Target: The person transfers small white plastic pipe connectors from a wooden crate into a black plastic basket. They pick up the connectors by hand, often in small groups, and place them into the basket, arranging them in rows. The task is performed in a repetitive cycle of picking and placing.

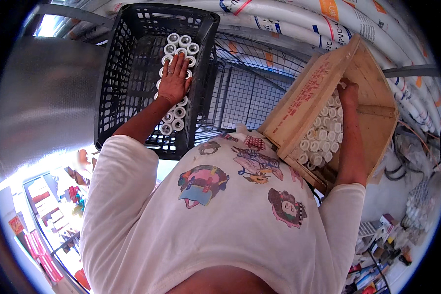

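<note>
My left hand [173,83] lies flat, palm down, on white round fittings [179,112] with open centres. They stand in close rows along the right side of a black plastic crate [108,88]; several are covered by the hand. My right hand [348,93] reaches into a tilted brown box [304,93] with red print on its side. Its fingers are curled at the far end of the box, and whatever they hold is too small to make out. Beneath that hand and forearm, many white cylindrical fittings [323,134] fill part of the box.
A grey wire-mesh rack [245,98] stands between crate and box. Thick white pipes [299,29] run across the back and down the right. A silvery sheet surface [49,98] is left of the crate. Mixed clutter [392,235] lies at the lower right.
</note>
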Demonstrator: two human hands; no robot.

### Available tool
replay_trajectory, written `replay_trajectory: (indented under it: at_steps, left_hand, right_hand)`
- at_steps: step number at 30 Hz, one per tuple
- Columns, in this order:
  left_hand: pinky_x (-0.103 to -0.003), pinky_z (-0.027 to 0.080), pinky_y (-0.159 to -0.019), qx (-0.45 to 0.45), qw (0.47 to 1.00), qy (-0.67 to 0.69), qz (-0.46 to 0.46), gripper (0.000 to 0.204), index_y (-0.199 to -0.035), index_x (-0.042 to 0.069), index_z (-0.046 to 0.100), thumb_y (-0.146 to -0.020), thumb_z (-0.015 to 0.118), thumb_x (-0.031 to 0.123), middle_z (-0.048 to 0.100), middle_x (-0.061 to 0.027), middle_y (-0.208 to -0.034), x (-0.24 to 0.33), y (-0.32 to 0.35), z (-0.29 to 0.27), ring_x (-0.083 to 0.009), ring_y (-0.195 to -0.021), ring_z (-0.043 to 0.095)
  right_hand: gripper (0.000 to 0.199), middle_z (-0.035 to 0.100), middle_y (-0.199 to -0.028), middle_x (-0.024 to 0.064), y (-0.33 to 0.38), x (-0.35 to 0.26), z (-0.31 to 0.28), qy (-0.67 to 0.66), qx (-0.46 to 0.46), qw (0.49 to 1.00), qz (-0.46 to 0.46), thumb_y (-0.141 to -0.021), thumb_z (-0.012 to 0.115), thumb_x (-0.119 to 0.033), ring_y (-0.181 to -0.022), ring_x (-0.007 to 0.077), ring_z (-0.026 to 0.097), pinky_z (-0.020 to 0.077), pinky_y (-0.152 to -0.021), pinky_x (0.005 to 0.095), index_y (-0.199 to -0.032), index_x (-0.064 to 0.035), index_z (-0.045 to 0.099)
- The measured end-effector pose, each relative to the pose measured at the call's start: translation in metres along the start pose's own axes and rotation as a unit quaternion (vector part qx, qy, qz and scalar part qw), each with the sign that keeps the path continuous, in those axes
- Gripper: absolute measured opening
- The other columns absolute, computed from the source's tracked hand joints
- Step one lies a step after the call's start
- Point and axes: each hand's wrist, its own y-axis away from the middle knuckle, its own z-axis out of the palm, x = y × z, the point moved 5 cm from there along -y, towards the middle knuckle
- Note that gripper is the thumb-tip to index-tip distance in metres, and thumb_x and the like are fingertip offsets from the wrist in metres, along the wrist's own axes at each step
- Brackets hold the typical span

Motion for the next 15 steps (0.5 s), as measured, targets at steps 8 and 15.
replay_trajectory:
  at_steps: [8, 15]
  left_hand:
    - [-0.044, 0.007, -0.109, 0.011, 1.000, 0.002, 0.004, 0.058, -0.136, 0.006, 0.027, -0.088, 0.044, 0.034, 0.015, -0.0108, -0.146, 0.000, 0.002, -0.009, -0.0252, -0.135, 0.013]
    - [-0.044, 0.009, -0.109, 0.022, 0.999, 0.034, 0.003, 0.059, -0.137, 0.006, 0.024, -0.088, 0.043, 0.032, 0.014, -0.0125, -0.146, -0.002, 0.003, -0.003, -0.0266, -0.135, 0.013]
  right_hand:
    - [0.028, 0.064, -0.089, 0.0191, -0.005, 0.015, -0.002, -0.025, 0.044, 0.997, -0.063, -0.070, 0.068, -0.016, -0.088, 0.0329, 0.061, 0.0464, -0.081, 0.0385, -0.094, -0.0028, 0.065]
    - [0.029, 0.060, -0.071, 0.0078, -0.016, 0.069, 0.020, -0.227, -0.037, 0.973, 0.037, -0.074, 0.070, -0.021, -0.063, 0.0151, 0.057, 0.0449, -0.056, 0.0291, -0.091, -0.0001, 0.059]
